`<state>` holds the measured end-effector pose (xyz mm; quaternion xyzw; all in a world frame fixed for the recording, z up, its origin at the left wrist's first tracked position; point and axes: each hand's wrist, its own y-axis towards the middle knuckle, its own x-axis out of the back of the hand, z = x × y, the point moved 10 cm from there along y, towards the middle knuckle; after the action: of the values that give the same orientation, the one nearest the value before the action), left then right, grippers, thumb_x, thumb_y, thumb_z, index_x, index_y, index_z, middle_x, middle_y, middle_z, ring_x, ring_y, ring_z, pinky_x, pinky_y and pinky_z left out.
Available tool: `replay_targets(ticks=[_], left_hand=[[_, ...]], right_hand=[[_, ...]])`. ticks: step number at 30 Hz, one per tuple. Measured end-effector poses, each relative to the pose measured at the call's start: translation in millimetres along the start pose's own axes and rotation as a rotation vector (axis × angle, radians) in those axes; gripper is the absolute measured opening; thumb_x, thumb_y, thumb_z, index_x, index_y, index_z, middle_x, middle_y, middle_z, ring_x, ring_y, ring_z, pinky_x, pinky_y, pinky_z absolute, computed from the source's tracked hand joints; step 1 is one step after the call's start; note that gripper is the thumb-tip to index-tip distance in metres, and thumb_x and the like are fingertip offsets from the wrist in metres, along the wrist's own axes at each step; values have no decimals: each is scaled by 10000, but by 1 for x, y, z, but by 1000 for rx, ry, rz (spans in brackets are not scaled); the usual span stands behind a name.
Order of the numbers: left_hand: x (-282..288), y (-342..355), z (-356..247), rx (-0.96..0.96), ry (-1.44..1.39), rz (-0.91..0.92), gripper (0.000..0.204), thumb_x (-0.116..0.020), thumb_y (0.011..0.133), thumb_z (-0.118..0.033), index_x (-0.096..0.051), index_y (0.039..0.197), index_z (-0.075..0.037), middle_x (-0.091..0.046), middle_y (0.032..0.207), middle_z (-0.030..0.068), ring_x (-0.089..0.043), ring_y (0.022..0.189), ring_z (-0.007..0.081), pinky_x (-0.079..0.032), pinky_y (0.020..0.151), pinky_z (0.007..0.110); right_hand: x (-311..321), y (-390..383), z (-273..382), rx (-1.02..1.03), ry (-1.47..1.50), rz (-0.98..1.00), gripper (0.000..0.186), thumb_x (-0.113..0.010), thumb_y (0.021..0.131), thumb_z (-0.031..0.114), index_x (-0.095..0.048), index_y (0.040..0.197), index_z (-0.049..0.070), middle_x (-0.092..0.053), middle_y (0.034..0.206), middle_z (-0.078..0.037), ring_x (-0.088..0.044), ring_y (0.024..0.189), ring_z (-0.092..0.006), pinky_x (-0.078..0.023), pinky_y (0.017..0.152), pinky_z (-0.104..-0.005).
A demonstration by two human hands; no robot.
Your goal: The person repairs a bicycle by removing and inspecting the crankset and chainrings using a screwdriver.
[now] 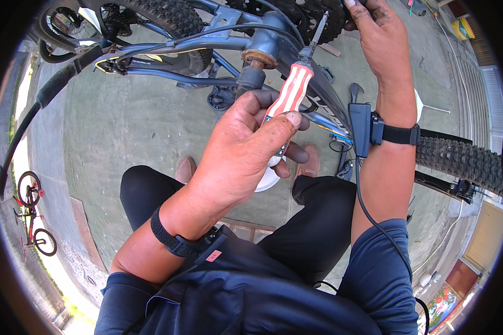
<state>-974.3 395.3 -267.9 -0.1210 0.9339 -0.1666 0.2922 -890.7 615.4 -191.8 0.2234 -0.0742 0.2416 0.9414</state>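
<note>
My left hand is closed around the handle of a screwdriver. Red and white stripes run along that handle, and its metal shaft points up and away. Black toothed chainrings fill the top edge, partly cut off. The shaft's tip lies in front of them in the picture; whether it touches them I cannot tell. My right hand grips the right rim of the chainrings, its fingertips partly out of view. Just left of the screwdriver, the blue-grey bike frame shows a bottom bracket with a rusty ring and a dark cylindrical piece.
A knobby tyre lies to the right, another at the upper left. A red and black bicycle stands far left. Near my feet a white round object is partly hidden. A yellow container sits at the upper right.
</note>
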Motion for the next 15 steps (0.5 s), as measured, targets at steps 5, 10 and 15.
replay_targets(ticks=[5,10,15], left_hand=[[-1,0,0,1,0,2,376,-585,934,-178,-458,1250,-18,-632,1018,143,-674,697,200,-484,469,239],[-3,1,-1,8,2,9,390,-592,932,-182,-449,1250,-8,-633,1016,146,-676,698,204,-484,466,240],[-5,3,-2,4,13,9,387,-596,931,-191,-451,1243,-12,-635,1013,145,-677,697,207,-483,464,237]], right_hand=[[-1,0,1,4,1,4,110,-566,949,110,-622,903,28,-569,745,26,-507,664,-67,-425,615,-227],[0,0,-1,-5,24,5,113,-569,950,116,-622,911,24,-573,748,25,-511,666,-68,-429,618,-226],[0,-1,-1,-28,24,-5,115,-573,949,118,-623,915,20,-575,750,22,-513,667,-70,-432,622,-228]])
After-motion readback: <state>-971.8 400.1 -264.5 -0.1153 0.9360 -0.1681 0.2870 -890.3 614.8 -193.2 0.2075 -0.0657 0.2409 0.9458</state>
